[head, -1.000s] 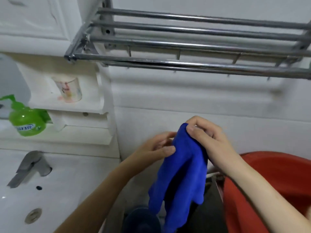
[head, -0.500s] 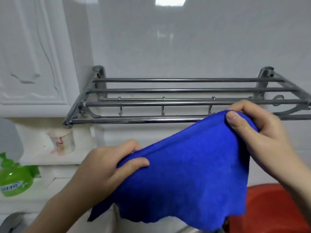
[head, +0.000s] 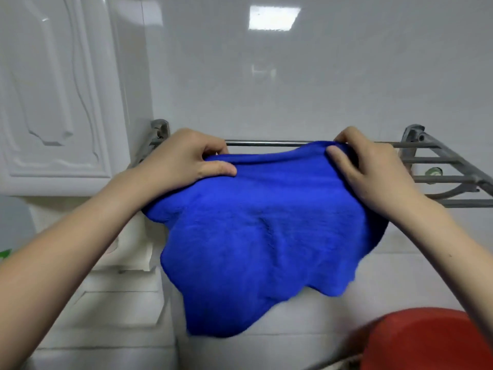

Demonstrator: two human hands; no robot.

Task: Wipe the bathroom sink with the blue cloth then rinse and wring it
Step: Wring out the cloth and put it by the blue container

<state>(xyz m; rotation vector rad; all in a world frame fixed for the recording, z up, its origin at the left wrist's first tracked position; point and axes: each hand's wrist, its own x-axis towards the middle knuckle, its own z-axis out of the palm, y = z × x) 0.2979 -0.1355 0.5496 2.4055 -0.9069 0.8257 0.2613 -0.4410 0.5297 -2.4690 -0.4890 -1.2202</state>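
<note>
both hands raised to rack, left hand and right hand grips pinching blue cloth top edge

The room is bright. A square lamp shines as glare on the white wall, above the rack. Edges look bent and blurry.

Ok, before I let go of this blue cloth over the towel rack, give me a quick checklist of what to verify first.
1. Left hand gripping the blue cloth edge: ok.
2. Right hand gripping the other top corner: ok.
3. Cloth spread open, not bunched: ok.
4. Top edge up at the towel rack bars: ok.
5. Cloth actually resting on a bar: cannot tell, it hides them.
6. Cloth wrung dry enough: cannot tell.
</note>
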